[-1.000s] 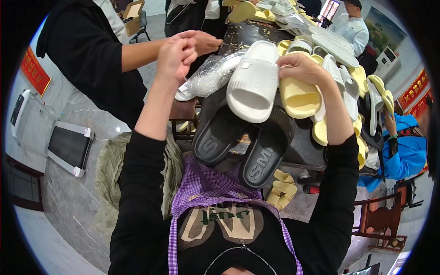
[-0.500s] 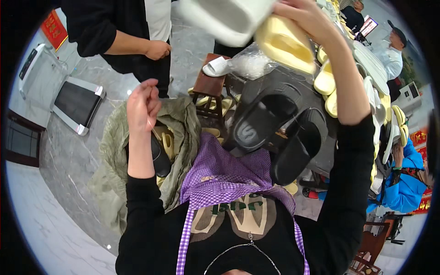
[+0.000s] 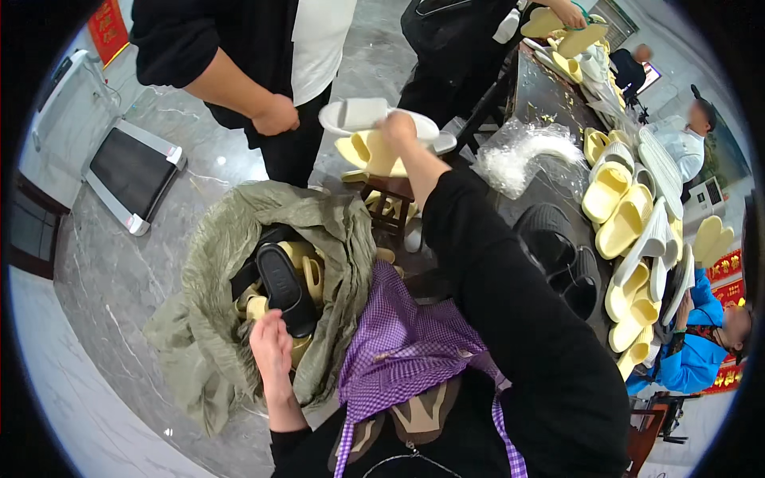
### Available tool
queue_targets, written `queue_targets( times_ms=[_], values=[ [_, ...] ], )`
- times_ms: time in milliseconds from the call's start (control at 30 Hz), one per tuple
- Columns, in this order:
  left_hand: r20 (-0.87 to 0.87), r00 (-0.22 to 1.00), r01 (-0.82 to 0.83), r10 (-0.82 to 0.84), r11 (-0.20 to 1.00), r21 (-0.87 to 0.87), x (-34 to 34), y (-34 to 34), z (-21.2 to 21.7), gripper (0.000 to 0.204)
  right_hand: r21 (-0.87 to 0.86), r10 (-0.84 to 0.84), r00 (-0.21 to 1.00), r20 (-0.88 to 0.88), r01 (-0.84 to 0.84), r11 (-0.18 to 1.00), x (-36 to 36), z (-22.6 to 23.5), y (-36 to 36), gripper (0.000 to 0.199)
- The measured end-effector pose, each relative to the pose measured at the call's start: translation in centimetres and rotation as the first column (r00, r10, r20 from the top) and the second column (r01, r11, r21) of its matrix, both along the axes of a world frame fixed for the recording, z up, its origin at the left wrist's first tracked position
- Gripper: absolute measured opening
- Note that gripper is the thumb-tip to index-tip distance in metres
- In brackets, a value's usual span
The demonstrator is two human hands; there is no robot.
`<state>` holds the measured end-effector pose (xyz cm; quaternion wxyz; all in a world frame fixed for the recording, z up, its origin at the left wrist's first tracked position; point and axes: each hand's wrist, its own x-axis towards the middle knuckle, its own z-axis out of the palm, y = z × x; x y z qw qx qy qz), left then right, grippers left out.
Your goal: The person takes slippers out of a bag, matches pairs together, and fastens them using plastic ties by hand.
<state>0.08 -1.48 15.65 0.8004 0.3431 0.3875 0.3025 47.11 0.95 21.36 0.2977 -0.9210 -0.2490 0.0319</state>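
Observation:
My right hand [image 3: 398, 129] reaches forward over a small brown wooden stool [image 3: 389, 188], closed around a white slide sandal [image 3: 347, 116] and a pale yellow slide sandal [image 3: 370, 155]. Part of another light sandal [image 3: 443, 142] shows just beyond it. My left hand [image 3: 272, 342] is at the near side of an open olive-green sack [image 3: 215, 239], fingers loosely bent and apart, with nothing seen in them. Inside the sack, a black slide sandal [image 3: 285, 288] lies on several yellow ones. Two black slide sandals [image 3: 550, 235] rest on the dark table [image 3: 550, 103], partly hidden by my right arm.
Clear plastic bags [image 3: 530, 155] lie on the table, beside rows of yellow and white sandals [image 3: 617, 211]. A person in a black jacket [image 3: 179, 48] stands ahead on the left. Another person's hand [image 3: 567, 14] holds yellow sandals at the far end. A treadmill [image 3: 134, 171] stands left.
My right hand has moved left and down with the white and yellow sandals, from above the table to over the stool. My left hand has dropped toward the sack's near side.

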Motion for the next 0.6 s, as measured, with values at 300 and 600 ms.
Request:
queue_targets(
  times_ms=[300, 600],
  values=[
    [-0.125, 0.991, -0.078, 0.047, 0.962, -0.262, 0.1, -0.4, -5.4, 0.014, 0.024, -0.467, 0.880, -0.088, 0.470, 0.882, 2.4, -15.2, -2.7, 0.023],
    [-0.070, 0.997, -0.005, -0.023, 0.930, -0.367, 4.1, 0.4, -6.7, 0.015, 0.059, -0.364, 0.913, -0.182, 0.380, 0.923, 5.5, -21.6, -4.1, 0.024]
  ],
)
